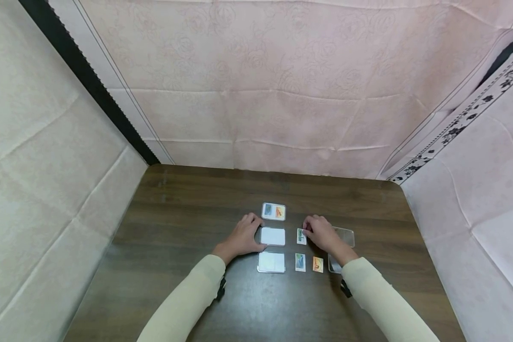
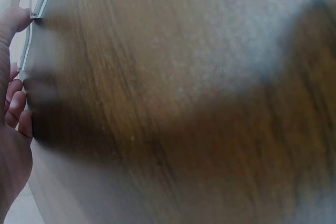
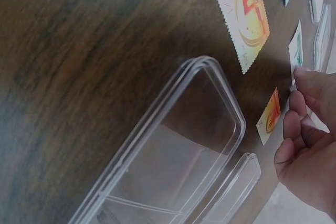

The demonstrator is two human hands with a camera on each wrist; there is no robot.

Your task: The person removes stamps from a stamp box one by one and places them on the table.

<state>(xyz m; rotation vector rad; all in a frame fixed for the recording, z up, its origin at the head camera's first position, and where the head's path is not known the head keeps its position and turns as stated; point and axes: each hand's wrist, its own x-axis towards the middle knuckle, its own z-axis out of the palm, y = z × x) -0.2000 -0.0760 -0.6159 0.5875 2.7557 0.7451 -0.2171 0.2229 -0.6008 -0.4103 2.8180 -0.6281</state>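
My left hand point(image 1: 242, 237) grips the left edge of the middle clear card case point(image 1: 273, 236), which shows white; in the left wrist view its fingers point(image 2: 14, 106) curl at the case's rim point(image 2: 32, 14). My right hand point(image 1: 322, 233) has curled fingers point(image 3: 300, 77) pinching the edge of a small green stamp point(image 1: 301, 236) point(image 3: 296, 51) on the dark wood table point(image 1: 188, 223). Another case point(image 1: 273, 211) with a coloured stamp inside lies just beyond, and a third white case point(image 1: 271, 262) lies nearer me.
A blue-green stamp point(image 1: 300, 262) and an orange stamp point(image 1: 318, 264) point(image 3: 247, 19) lie near my right wrist. A second small orange stamp point(image 3: 269, 116) sits by my fingers. An open clear plastic box point(image 1: 344, 236) point(image 3: 173, 145) lies right of that hand. Pink cloth walls point(image 1: 256, 95) surround the table.
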